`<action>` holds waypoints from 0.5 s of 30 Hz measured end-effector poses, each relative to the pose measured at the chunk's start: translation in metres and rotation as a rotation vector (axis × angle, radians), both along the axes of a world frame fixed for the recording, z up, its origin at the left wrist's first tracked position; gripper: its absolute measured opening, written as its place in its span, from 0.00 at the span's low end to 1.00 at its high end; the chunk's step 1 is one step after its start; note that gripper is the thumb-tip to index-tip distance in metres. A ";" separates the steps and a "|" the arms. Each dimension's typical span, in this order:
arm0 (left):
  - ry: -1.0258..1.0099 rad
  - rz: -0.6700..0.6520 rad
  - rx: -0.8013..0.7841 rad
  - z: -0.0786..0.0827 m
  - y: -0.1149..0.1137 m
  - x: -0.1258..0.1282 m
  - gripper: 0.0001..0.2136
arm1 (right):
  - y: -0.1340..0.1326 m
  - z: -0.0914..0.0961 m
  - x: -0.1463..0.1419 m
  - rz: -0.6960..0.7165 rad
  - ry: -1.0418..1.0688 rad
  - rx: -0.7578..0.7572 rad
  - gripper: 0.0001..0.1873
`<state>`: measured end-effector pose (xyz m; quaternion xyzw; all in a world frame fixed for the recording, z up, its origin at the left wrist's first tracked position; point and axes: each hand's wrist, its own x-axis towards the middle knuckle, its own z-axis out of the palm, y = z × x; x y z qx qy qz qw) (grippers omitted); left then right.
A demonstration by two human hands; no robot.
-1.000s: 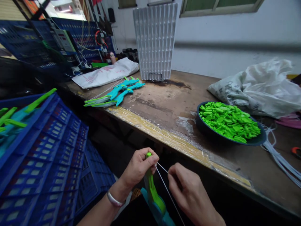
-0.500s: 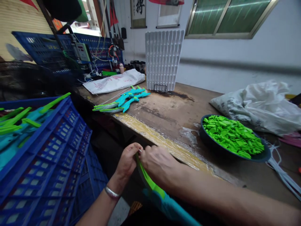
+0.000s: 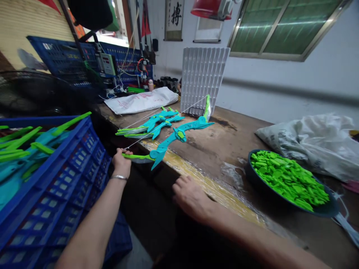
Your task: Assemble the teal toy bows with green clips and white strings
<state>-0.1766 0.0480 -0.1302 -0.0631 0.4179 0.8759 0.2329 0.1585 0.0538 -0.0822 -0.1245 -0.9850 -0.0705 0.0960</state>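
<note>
My left hand [image 3: 121,161] is closed on the green tip of a teal and green toy bow [image 3: 174,137] with a white string, held out over the table's front edge. The bow reaches towards a small pile of similar bows [image 3: 148,125] lying on the wooden table [image 3: 213,149]. My right hand [image 3: 190,196] rests palm down at the taped table edge, fingers bent, holding nothing that I can see.
A blue crate [image 3: 56,179] with more bows stands at the left. A dark bowl [image 3: 251,175] of green plastic pieces [image 3: 288,179] sits on the right, a white bag [image 3: 311,144] behind it. A white tray [image 3: 203,76] stands upright at the back, near a white sack [image 3: 141,101].
Both hands were working the string onto the bow's tip near my lap. Now the left hand has carried the strung bow out towards the pile, and the right hand has let go.
</note>
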 end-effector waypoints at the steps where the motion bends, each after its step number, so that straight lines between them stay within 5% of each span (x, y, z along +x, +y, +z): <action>1: -0.008 0.018 -0.039 0.001 0.011 -0.004 0.14 | 0.018 -0.014 0.010 -0.076 0.027 0.014 0.09; 4: -0.002 0.050 -0.171 0.009 0.044 -0.010 0.16 | 0.060 -0.050 0.042 -0.236 0.122 0.052 0.14; 8: 0.085 0.093 -0.380 0.024 0.078 -0.015 0.17 | 0.085 -0.093 0.074 -0.233 0.254 0.097 0.17; 11: 0.210 0.140 -0.573 0.031 0.083 -0.020 0.17 | 0.092 -0.115 0.081 -0.203 0.325 0.153 0.20; 15: 0.408 0.163 -0.900 0.038 0.074 -0.031 0.18 | 0.099 -0.119 0.079 -0.180 0.346 0.124 0.24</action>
